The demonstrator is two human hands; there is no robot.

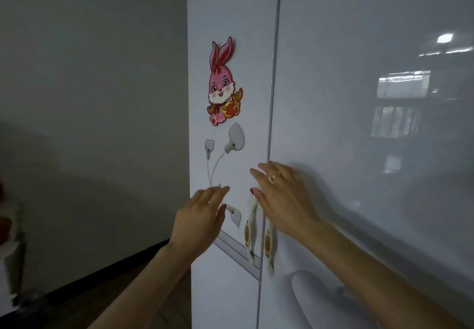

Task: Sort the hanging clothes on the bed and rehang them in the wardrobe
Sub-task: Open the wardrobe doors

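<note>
The tall glossy white wardrobe fills the middle and right of the view, its two doors closed and meeting at a thin vertical seam. Two cream-coloured curved door handles with amber oval insets sit side by side just either side of that seam, low on the doors.

The right hand is held up in front of the seam, fingers straight and slightly spread, pointing up and to the left; it holds nothing, and a gold ring shows on one finger. Its lower edge lies over the tops of the handles, though whether it touches them or the door cannot be told. The left hand is raised before the left door, fingers extended and relaxed, also holding nothing; contact with the door surface cannot be told either.

On the left door, above the hands, is a pink cartoon rabbit sticker with red trim and gold ornaments. Below it are pale grey flower-shaped decorations with thin curved stems. The right door reflects windows and a ceiling light.

Left of the wardrobe stands a plain grey wall with a dark skirting board along the floor. No clothes or bed are in view.
</note>
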